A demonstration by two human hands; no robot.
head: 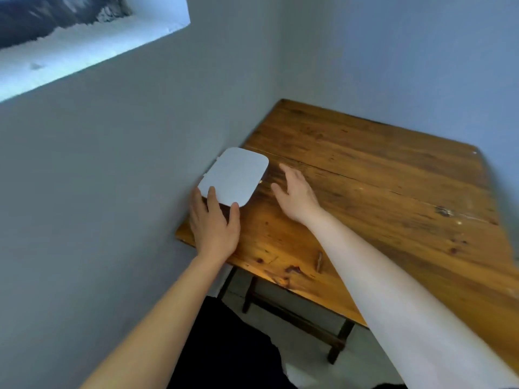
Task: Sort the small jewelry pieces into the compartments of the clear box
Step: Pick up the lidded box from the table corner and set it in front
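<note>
A flat box with rounded corners and a pale closed lid lies at the table's left edge, against the wall. My left hand grips its near end, thumb and fingers on the lid and side. My right hand hovers just right of the box, fingers spread, holding nothing. A tiny gold-coloured piece shows at the box's right edge. The box's inside and any other jewelry are hidden.
The wooden table stands in a corner, with grey walls on the left and behind. Its near edge runs diagonally, with a dark stool frame below. A window ledge sits high on the left wall.
</note>
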